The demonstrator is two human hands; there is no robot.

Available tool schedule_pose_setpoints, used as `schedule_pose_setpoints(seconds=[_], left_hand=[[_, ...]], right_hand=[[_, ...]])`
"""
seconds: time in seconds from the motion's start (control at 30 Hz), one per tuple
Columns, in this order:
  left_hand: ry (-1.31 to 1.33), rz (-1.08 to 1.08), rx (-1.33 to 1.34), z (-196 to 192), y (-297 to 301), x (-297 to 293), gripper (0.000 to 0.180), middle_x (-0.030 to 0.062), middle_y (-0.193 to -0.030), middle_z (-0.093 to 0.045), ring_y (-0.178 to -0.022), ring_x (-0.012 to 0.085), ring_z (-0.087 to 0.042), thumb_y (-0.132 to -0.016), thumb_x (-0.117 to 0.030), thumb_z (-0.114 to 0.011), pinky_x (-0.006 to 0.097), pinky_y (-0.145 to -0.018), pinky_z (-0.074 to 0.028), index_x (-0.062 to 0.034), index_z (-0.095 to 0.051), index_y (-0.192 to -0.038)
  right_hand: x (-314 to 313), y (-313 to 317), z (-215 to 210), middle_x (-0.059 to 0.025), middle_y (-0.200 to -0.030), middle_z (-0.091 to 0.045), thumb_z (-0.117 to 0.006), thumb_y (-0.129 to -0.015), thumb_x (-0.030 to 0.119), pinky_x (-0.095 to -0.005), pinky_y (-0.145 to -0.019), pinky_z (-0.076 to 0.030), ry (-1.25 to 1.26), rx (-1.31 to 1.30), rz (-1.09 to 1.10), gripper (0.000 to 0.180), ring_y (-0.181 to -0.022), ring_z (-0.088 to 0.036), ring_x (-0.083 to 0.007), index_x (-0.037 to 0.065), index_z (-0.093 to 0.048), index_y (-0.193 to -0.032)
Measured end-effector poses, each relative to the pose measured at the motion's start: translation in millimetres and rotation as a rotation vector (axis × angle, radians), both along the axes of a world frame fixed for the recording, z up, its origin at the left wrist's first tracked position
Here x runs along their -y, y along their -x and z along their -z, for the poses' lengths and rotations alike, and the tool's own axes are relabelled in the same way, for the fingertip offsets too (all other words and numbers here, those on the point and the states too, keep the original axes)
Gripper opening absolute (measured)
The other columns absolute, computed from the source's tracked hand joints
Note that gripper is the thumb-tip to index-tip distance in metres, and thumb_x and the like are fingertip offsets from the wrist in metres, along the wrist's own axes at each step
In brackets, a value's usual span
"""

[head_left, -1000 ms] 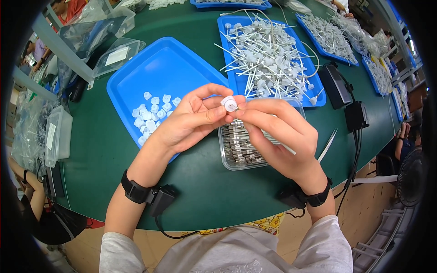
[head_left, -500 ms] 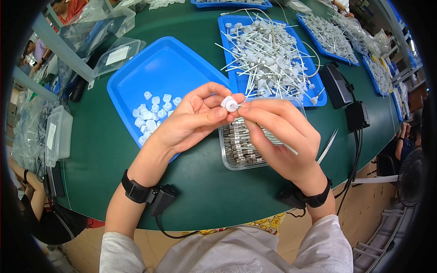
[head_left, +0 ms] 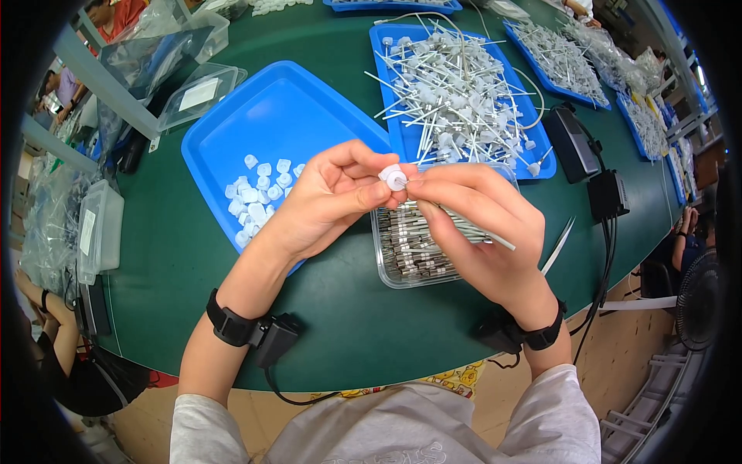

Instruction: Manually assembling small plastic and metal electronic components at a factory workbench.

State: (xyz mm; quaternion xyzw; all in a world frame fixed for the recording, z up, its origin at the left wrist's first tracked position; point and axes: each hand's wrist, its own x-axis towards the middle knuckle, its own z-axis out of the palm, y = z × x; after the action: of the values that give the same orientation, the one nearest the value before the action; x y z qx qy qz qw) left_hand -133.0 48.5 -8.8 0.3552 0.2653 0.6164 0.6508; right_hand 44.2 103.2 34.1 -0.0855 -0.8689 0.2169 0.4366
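Note:
My left hand pinches a small white plastic cap between thumb and fingers, its round face turned to the right. My right hand is closed on a thin rod; the pale rear end juts out below the fingers. The rod's front tip meets the middle of the cap, though fingertips partly hide how deep it sits. Beneath my right hand stands a clear plastic box holding many metal-ended rods. Left of my hands, loose white caps lie in a blue tray.
Behind my hands, another blue tray is heaped with capped rods. Tweezers lie to the right, near black power adapters with cables. A clear lid and a clear container sit at the left. Other people work around the table.
The cap has tilted slightly and shifted a little right and down in my left fingers. The rod's rear end now sticks out further from my right hand.

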Motion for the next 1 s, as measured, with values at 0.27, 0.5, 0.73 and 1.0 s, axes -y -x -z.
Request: schedule_pose_setpoints(seconds=[0.27,0.5,0.73,1.0], left_hand=[[-0.015,-0.024,-0.018,3.5,0.3,-0.4,0.015,0.0100,-0.091,-0.060,-0.077,0.0152,-0.059,-0.078,-0.005,-0.063,0.026,-0.073,-0.048,-0.0048,-0.055,-0.090],[-0.041,-0.001,-0.014,7.7,3.5,-0.6,0.020,0.0154,-0.098,-0.059,-0.084,0.0174,-0.059,-0.077,-0.006,-0.065,0.029,-0.075,-0.050,0.0010,-0.054,-0.093],[-0.012,-0.019,-0.059,3.0,0.9,-0.1,0.017,0.0098,-0.091,-0.059,-0.077,0.0149,-0.059,-0.077,-0.006,-0.064,0.026,-0.071,-0.049,-0.0030,-0.055,-0.091],[-0.030,-0.010,-0.093,2.8,0.7,0.2,0.017,0.0103,-0.092,-0.059,-0.079,0.0144,-0.058,-0.077,-0.006,-0.064,0.025,-0.069,-0.048,-0.0016,-0.056,-0.091]], right_hand=[[0.0,-0.9,-0.8,-0.0110,-0.088,-0.061,-0.061,-0.069,-0.009,-0.0272,-0.065,-0.050,0.027,0.016,0.017,0.025,-0.077,-0.061,-0.0207,-0.001,-0.060,-0.092],[0.2,-1.3,-2.4,-0.0114,-0.087,-0.060,-0.061,-0.068,-0.010,-0.0273,-0.064,-0.050,0.019,0.020,0.006,0.025,-0.076,-0.061,-0.0211,-0.001,-0.060,-0.092],[0.9,-1.1,-1.8,-0.0113,-0.086,-0.060,-0.061,-0.068,-0.010,-0.0275,-0.063,-0.050,0.026,0.031,0.013,0.025,-0.075,-0.060,-0.0212,-0.002,-0.060,-0.091],[-0.5,0.9,1.5,-0.0100,-0.084,-0.060,-0.062,-0.068,-0.009,-0.0266,-0.061,-0.049,0.058,0.033,0.020,0.023,-0.073,-0.060,-0.0194,0.000,-0.061,-0.090]])
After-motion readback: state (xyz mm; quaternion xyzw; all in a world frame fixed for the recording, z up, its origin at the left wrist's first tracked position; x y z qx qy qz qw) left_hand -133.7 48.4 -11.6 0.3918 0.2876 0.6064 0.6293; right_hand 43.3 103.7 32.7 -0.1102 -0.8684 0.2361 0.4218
